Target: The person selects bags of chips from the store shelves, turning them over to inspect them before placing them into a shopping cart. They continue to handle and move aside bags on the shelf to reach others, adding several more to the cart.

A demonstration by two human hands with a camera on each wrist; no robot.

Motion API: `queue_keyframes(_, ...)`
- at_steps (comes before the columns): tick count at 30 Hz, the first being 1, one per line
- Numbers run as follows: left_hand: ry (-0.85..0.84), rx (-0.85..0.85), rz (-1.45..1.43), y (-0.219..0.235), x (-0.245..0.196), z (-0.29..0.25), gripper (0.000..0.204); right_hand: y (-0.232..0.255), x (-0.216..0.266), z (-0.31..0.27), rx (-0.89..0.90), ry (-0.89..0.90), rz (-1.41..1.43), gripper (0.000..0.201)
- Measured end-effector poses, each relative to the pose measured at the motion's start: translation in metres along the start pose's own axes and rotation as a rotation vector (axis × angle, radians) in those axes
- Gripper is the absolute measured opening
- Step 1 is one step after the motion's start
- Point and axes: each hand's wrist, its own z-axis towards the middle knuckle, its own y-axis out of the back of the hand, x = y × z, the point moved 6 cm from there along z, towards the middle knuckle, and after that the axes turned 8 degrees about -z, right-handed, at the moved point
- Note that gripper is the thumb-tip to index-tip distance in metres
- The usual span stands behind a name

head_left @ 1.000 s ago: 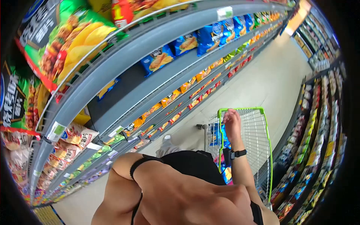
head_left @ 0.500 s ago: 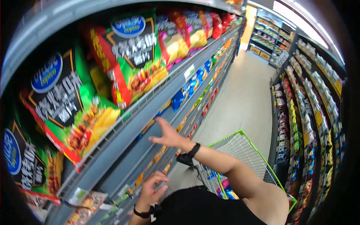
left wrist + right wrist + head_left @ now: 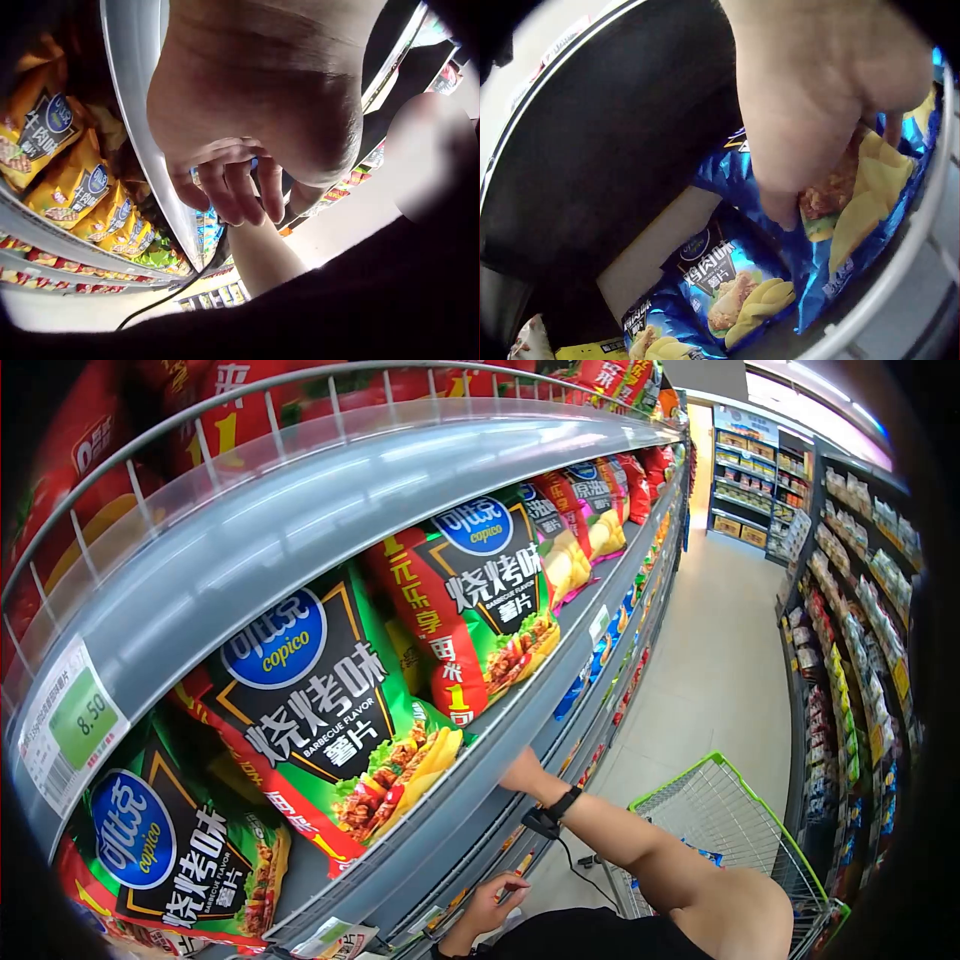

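Note:
In the head view my right hand (image 3: 522, 772) reaches below the green-bag shelf's edge, its fingers hidden. The right wrist view shows this hand (image 3: 817, 97) gripping a blue chip bag (image 3: 866, 202), thumb against the bag and the other fingers largely hidden. Two more blue bags (image 3: 731, 292) stand beside it on the shelf. My left hand (image 3: 496, 902) hangs low in the head view, near the lower shelves. Seen in the left wrist view, the left hand (image 3: 255, 105) has loosely bent fingers and holds nothing.
Large green and black chip bags (image 3: 320, 710) fill the shelf above my right hand. A green-rimmed cart (image 3: 720, 820) stands in the aisle (image 3: 690, 660). Opposite is another stocked shelf (image 3: 850, 630). Yellow bags (image 3: 82, 187) line a lower shelf, and a dark cable (image 3: 161, 300) hangs nearby.
My right hand has moved from above the cart to the shelf, reaching in beneath the green bags. The left hand has come into view low down. The view has shifted toward the green bags.

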Motion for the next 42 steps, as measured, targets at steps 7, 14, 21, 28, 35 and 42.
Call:
queue_keyframes(7, -0.078, 0.1, 0.177, -0.011, -0.022, 0.026, 0.012, 0.046, 0.024, -0.041, 0.126, -0.202, 0.444, 0.115)
queue_keyframes(14, -0.312, 0.104, 0.342, -0.051, -0.051, 0.045, 0.007, 0.094, 0.004, -0.071, 0.031, -0.306, 0.713, 0.117)
queue_keyframes(21, -0.556, -0.213, 0.666, -0.071, -0.081, 0.044, 0.031, 0.121, -0.021, -0.119, -0.113, -0.292, 0.549, 0.126)
queue_keyframes(28, -0.254, -0.341, 0.725, -0.086, -0.086, 0.061, 0.11, 0.153, 0.009, -0.154, -0.041, -0.302, 0.572, 0.124)
queue_keyframes(35, -0.083, -0.394, 0.562, -0.09, -0.062, 0.057, 0.122, 0.169, 0.004, -0.198, 0.066, -0.214, 0.715, 0.09)
queue_keyframes(42, 0.067, -0.329, 0.204, -0.11, -0.065, 0.047, 0.101, 0.191, -0.02, -0.226, 0.052, -0.286, 0.719, 0.105)
